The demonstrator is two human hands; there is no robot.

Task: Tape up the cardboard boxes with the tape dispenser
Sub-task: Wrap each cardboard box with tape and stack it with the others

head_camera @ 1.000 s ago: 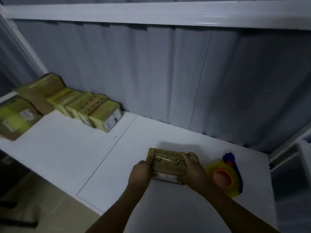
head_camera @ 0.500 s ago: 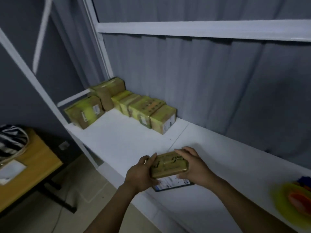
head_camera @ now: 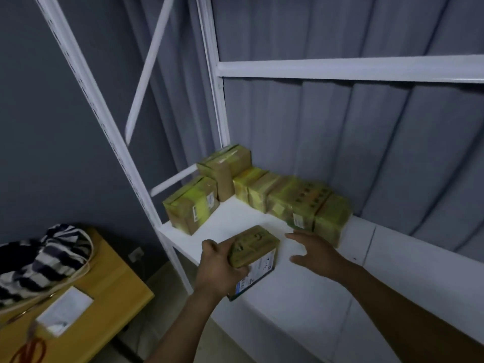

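Note:
A small taped cardboard box (head_camera: 253,244) with a white label on its side is gripped by my left hand (head_camera: 218,265) above the left part of the white shelf (head_camera: 301,305). My right hand (head_camera: 315,251) hovers just right of the box with fingers spread, not touching it. Several taped boxes (head_camera: 293,203) stand in a row along the back, with two more at the left end (head_camera: 192,205). The tape dispenser is out of view.
White shelf uprights (head_camera: 146,200) and a diagonal brace rise at the left. A grey curtain hangs behind. Below left is a yellow table (head_camera: 104,292) with a striped bag (head_camera: 39,260), a paper (head_camera: 64,311) and red-handled scissors (head_camera: 28,349).
The view has swung left, leaving the tape dispenser out of frame. The box has travelled left toward the stacked boxes. My right hand has let go of it; only the left holds it now.

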